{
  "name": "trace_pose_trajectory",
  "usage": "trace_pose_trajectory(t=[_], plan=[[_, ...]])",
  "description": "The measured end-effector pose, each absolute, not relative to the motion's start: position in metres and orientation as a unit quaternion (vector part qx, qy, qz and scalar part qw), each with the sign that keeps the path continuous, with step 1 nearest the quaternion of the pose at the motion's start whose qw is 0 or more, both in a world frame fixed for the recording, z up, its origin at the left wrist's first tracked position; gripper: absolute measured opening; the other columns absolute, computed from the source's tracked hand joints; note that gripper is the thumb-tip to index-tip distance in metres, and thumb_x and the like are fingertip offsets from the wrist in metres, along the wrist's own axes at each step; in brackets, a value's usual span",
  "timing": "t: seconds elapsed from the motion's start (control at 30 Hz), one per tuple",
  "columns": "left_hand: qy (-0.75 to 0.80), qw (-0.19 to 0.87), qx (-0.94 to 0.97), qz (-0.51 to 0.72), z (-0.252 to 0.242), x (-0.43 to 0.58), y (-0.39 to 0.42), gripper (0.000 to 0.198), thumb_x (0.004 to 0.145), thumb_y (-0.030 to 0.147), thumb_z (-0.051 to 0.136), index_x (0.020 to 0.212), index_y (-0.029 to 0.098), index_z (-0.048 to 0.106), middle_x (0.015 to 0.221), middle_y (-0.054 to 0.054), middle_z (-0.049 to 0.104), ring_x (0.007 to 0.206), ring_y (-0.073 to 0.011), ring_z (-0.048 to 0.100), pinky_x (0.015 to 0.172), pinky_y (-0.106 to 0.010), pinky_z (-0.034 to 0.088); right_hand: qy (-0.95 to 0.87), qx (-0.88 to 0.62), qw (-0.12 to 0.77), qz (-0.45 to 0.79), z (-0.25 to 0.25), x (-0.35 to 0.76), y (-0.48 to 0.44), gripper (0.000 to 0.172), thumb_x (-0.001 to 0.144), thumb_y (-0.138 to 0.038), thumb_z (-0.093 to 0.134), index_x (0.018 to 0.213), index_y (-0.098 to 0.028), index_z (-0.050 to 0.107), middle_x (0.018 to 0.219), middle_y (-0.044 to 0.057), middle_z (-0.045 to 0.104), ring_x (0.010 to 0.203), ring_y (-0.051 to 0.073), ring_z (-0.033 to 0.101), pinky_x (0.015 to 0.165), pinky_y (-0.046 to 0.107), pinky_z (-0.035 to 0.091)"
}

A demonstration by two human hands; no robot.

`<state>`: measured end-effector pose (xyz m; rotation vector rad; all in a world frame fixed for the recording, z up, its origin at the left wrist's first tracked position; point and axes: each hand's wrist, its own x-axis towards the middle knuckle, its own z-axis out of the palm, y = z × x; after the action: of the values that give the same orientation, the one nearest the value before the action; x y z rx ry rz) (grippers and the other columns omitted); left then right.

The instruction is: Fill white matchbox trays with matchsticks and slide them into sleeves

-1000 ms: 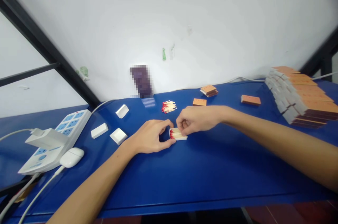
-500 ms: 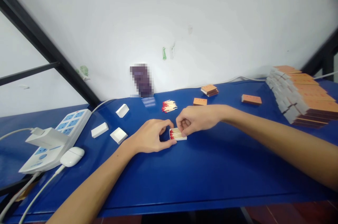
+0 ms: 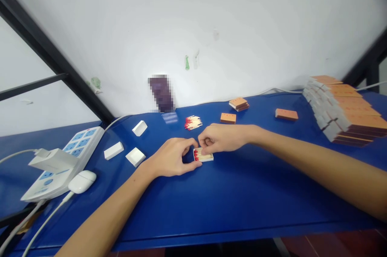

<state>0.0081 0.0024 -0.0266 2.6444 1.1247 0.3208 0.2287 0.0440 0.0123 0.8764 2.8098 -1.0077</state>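
A small white matchbox tray (image 3: 204, 155) full of red-tipped matches lies on the blue table (image 3: 211, 200). My left hand (image 3: 172, 157) holds the tray's left end between thumb and fingers. My right hand (image 3: 222, 138) rests its fingertips on the matches from above and the right. A loose heap of red-tipped matches (image 3: 192, 122) lies just behind the hands.
Three empty white trays (image 3: 135, 156) lie to the left. A white and blue power strip (image 3: 65, 156) with a plug, and a white earbud case (image 3: 82, 180), sit at the far left. Orange matchbox sleeves (image 3: 227, 118) lie behind; a big stack of boxes (image 3: 344, 109) stands at the right.
My right hand has slid a little to the left over the tray, its fingers closer to my left thumb. The tray and my left hand stay in place.
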Motion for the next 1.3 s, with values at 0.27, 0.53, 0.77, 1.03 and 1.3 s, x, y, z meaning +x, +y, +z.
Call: trace_pose_trajectory(t=[0.27, 0.53, 0.77, 1.03, 1.3], plan=[[0.386, 0.130, 0.907, 0.109, -0.026, 0.008, 0.003, 0.032, 0.084, 0.050, 0.063, 0.096, 0.021, 0.059, 0.065, 0.006, 0.045, 0.055, -0.0100, 0.041, 0.056, -0.025, 0.031, 0.908, 0.280, 0.025, -0.312, 0.017, 0.232, 0.045, 0.023, 0.086, -0.040, 0.059, 0.080, -0.018, 0.060, 0.073, 0.000, 0.062, 0.063, 0.012, 0.052, 0.059, 0.026, 0.034], [0.411, 0.106, 0.897, 0.120, -0.027, 0.005, 0.005, 0.035, 0.085, 0.051, 0.061, 0.106, 0.022, 0.059, 0.069, 0.005, 0.052, 0.061, -0.0128, 0.048, 0.060, -0.027, 0.033, 0.866, 0.499, 0.024, -0.009, 0.025, 0.265, 0.079, 0.026, 0.084, -0.033, 0.061, 0.104, -0.017, 0.058, 0.104, 0.013, 0.062, 0.083, 0.024, 0.059, 0.065, 0.031, 0.034], [0.481, 0.048, 0.864, 0.137, -0.030, 0.006, 0.013, 0.038, 0.086, 0.058, 0.057, 0.095, 0.021, 0.061, 0.065, 0.003, 0.054, 0.068, -0.0181, 0.052, 0.069, -0.032, 0.035, 0.888, 0.431, 0.087, -0.134, 0.025, 0.262, 0.074, 0.023, 0.073, -0.021, 0.066, 0.083, -0.022, 0.046, 0.089, 0.003, 0.060, 0.074, 0.018, 0.054, 0.059, 0.028, 0.031], [0.474, 0.077, 0.866, 0.138, -0.032, 0.004, 0.013, 0.030, 0.087, 0.051, 0.057, 0.094, 0.021, 0.060, 0.066, 0.004, 0.054, 0.063, -0.0152, 0.052, 0.068, -0.031, 0.037, 0.925, 0.334, -0.004, -0.181, 0.016, 0.243, 0.058, 0.022, 0.078, -0.032, 0.064, 0.086, -0.022, 0.046, 0.084, 0.002, 0.056, 0.071, 0.016, 0.046, 0.059, 0.029, 0.027], [0.457, 0.090, 0.873, 0.144, -0.034, 0.002, 0.014, 0.038, 0.087, 0.056, 0.056, 0.101, 0.020, 0.062, 0.069, 0.003, 0.056, 0.062, -0.0142, 0.052, 0.069, -0.031, 0.040, 0.937, 0.294, -0.012, -0.189, 0.014, 0.246, 0.063, 0.027, 0.074, -0.028, 0.066, 0.082, -0.022, 0.042, 0.083, 0.000, 0.052, 0.072, 0.016, 0.044, 0.059, 0.028, 0.028]])
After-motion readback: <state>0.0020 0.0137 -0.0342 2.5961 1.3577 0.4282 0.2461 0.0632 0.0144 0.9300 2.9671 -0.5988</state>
